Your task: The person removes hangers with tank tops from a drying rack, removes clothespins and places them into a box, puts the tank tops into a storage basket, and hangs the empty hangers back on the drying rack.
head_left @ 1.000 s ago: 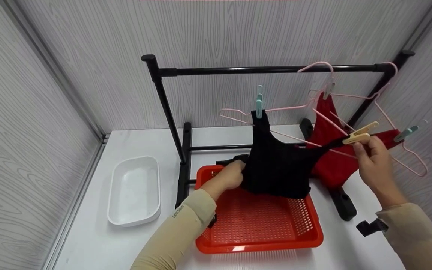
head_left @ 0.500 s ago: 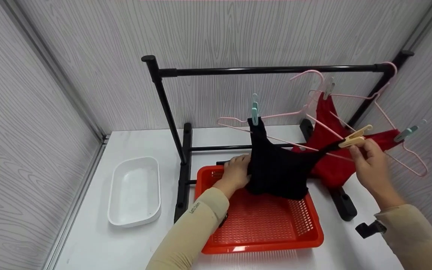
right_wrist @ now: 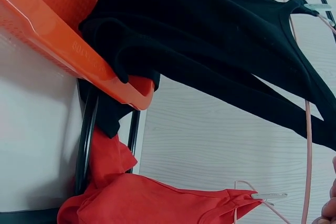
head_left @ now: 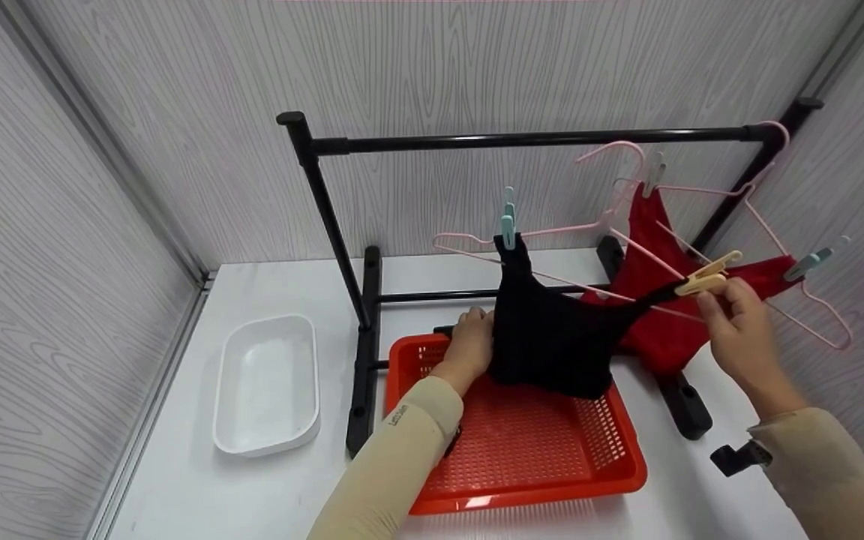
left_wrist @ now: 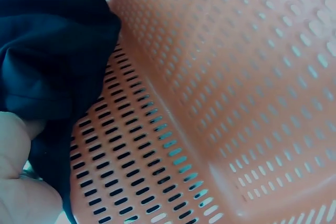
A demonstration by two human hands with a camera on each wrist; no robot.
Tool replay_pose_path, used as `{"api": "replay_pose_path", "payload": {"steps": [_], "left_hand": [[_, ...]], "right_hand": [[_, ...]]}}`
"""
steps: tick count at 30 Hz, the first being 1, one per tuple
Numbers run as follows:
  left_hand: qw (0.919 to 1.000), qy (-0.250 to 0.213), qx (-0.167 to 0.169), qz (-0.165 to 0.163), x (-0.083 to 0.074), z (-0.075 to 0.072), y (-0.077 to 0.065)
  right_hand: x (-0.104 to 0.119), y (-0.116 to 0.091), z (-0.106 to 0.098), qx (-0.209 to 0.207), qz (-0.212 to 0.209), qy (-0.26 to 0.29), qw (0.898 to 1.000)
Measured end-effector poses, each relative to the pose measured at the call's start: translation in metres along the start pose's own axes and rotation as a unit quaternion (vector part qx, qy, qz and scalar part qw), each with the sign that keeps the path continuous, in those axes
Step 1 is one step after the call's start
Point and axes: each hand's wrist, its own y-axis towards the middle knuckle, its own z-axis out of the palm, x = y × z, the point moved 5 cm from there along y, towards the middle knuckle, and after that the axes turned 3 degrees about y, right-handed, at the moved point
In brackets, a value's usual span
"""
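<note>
A black tank top (head_left: pixel 552 330) hangs tilted from a pink hanger (head_left: pixel 559 229), overlapping the back of the red basket in the head view. A teal clothespin (head_left: pixel 508 229) clips its left strap. My right hand (head_left: pixel 739 341) pinches a yellow clothespin (head_left: pixel 702 283) at the right strap. My left hand (head_left: pixel 471 343) grips the top's left side near the basket's back rim, its fingertips partly hidden by the cloth. In the left wrist view dark cloth (left_wrist: pixel 52 51) lies against the fingers (left_wrist: pixel 13 148). The hanger's hook sits below the rack bar.
The red basket (head_left: pixel 522 499) stands below the top. Behind it rises a black rack (head_left: pixel 477 142). A red garment (head_left: pixel 664 330) hangs at the right on another pink hanger (head_left: pixel 766 217), with clothespins. A white tray (head_left: pixel 267 382) sits at the left.
The hanger and black top have come down and slightly left, with the right hand on the yellow clothespin. My left hand has shifted a little along the top's left side.
</note>
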Motion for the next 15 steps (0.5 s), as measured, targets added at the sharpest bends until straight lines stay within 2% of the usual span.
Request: {"api": "replay_pose_path", "payload": {"steps": [6,8,12,15], "left_hand": [[0.9987,0.028,-0.021,0.037,-0.0001,0.0009,0.0044],[0.9985,0.023,-0.024,0.043,0.0003,0.0008,0.0051],[0.9987,-0.008,-0.025,0.043,0.0013,0.0007,0.0057],[0.9967,-0.063,-0.038,0.034,0.0023,-0.002,0.0049]], "right_hand": [[-0.001,0.001,0.001,0.009,-0.003,0.005,1.0],[-0.0007,0.0011,0.0007,0.01,0.001,0.005,1.0],[0.0013,0.0009,-0.0008,0.01,0.005,0.012,1.0],[0.0006,0.0006,-0.0018,0.007,0.004,0.011,1.0]]}}
